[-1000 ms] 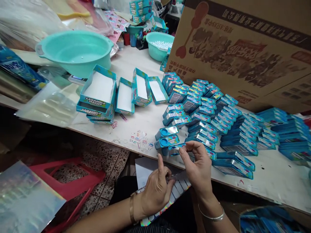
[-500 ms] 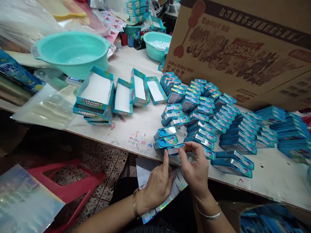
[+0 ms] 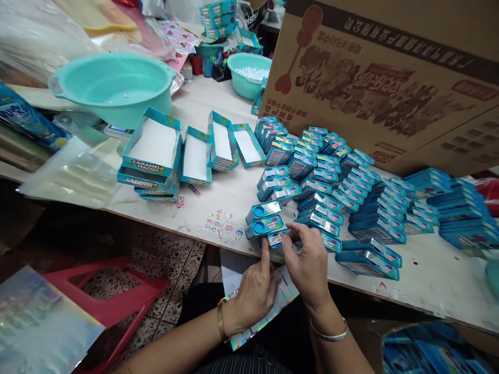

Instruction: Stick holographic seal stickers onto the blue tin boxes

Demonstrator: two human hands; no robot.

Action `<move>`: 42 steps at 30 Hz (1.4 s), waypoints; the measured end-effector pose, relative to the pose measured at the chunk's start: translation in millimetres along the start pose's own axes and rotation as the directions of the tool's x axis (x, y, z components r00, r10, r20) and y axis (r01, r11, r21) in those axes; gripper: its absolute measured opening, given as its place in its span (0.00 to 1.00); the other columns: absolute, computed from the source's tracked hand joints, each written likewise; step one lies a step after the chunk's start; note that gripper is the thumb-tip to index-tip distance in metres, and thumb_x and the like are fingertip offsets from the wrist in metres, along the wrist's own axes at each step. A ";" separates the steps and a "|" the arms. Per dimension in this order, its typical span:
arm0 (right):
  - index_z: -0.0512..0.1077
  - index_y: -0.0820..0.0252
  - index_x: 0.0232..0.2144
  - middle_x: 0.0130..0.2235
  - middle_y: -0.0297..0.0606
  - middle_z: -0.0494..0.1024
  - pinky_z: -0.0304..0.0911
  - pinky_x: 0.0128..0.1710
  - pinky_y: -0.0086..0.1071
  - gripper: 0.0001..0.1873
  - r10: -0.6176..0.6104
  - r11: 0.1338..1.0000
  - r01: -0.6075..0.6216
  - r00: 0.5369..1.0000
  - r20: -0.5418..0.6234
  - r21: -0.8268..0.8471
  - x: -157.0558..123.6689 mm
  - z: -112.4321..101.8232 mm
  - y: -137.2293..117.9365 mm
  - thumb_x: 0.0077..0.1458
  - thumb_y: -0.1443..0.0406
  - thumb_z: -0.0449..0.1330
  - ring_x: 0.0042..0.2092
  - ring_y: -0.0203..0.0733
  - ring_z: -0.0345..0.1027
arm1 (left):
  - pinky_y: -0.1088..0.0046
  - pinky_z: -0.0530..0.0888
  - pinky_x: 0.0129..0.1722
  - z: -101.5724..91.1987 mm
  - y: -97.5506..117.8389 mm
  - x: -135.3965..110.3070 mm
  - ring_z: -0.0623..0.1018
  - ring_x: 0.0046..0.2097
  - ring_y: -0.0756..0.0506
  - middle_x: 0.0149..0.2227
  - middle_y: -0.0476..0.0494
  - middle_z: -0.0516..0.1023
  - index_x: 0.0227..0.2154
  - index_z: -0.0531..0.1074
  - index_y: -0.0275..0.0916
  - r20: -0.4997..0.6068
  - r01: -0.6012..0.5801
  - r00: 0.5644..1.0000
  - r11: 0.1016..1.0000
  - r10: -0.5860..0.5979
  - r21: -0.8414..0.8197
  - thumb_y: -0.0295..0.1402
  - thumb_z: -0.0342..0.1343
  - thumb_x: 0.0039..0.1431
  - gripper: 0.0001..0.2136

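Observation:
Both hands meet at the table's near edge over one small teal candy box (image 3: 276, 239) with a holographic sticker on its face. My left hand (image 3: 255, 288) has its index finger raised against the box's left end, the other fingers curled over a sheet of holographic stickers (image 3: 268, 311) on my lap. My right hand (image 3: 307, 262) pinches the box from the right with thumb and fingers. Two more teal boxes (image 3: 264, 218) lie just behind it. To the right, rows of many identical teal boxes (image 3: 343, 192) cover the white table (image 3: 218, 202).
Open teal display cartons (image 3: 156, 150) stand left of the rows. A large teal basin (image 3: 113, 85) and a smaller bowl of white beads (image 3: 249, 72) sit farther back. A big cardboard box (image 3: 382, 83) rises at the right. Below the table stand a red stool (image 3: 113, 296) and shiny foil (image 3: 42, 327).
My left index finger has come up from the sticker sheet to the box's left end. The box has been lowered toward the table edge in my right hand's pinch.

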State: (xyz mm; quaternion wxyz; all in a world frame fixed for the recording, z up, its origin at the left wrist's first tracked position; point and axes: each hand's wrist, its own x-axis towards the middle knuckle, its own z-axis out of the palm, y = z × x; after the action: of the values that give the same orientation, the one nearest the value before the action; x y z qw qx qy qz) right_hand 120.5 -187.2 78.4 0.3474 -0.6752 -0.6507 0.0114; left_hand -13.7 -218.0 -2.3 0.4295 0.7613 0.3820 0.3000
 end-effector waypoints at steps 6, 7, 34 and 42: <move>0.72 0.58 0.47 0.42 0.44 0.69 0.67 0.45 0.46 0.15 0.084 0.996 -0.085 0.996 0.020 0.014 9.3 1.8 0.3 0.58 0.70 0.54 0.45 0.50 0.67 | 0.65 0.72 0.40 -7.1 0.8 -4.4 0.74 0.37 0.44 0.38 0.45 0.74 0.70 0.24 0.38 0.025 0.041 0.999 0.993 -0.039 -0.108 0.26 0.50 0.61 0.44; 0.72 0.58 0.47 0.42 0.44 0.69 0.67 0.45 0.46 0.15 0.074 0.997 -0.074 0.997 0.020 0.028 9.8 0.9 1.6 0.58 0.70 0.53 0.45 0.50 0.68 | 0.66 0.72 0.40 -11.7 3.3 -6.1 0.73 0.36 0.45 0.37 0.46 0.74 0.70 0.26 0.38 0.027 0.061 0.998 0.988 -0.058 -0.143 0.27 0.50 0.61 0.44; 0.73 0.59 0.52 0.34 0.41 0.79 0.70 0.40 0.40 0.18 -0.664 0.745 0.665 0.729 0.168 0.059 -44.2 -89.8 17.0 0.62 0.73 0.54 0.39 0.44 0.70 | 0.77 0.75 0.36 -71.0 36.5 25.2 0.81 0.34 0.50 0.35 0.46 0.83 0.42 0.79 0.33 0.865 0.854 0.501 0.152 0.024 -0.498 0.20 0.58 0.36 0.24; 0.76 0.56 0.49 0.41 0.42 0.82 0.72 0.47 0.44 0.17 -0.634 0.770 0.637 0.762 0.135 0.018 -47.9 -84.4 15.3 0.62 0.73 0.53 0.45 0.46 0.73 | 0.77 0.75 0.39 -75.2 34.8 27.0 0.81 0.36 0.49 0.39 0.43 0.84 0.46 0.78 0.33 0.860 0.848 0.509 0.151 0.034 -0.507 0.21 0.59 0.38 0.26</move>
State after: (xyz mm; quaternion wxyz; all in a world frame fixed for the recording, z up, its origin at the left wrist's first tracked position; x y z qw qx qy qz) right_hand 165.9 -266.7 114.1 0.2766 -0.4176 -0.8626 -0.0711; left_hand -47.2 -175.2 65.9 0.9570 0.2481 0.1496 -0.0127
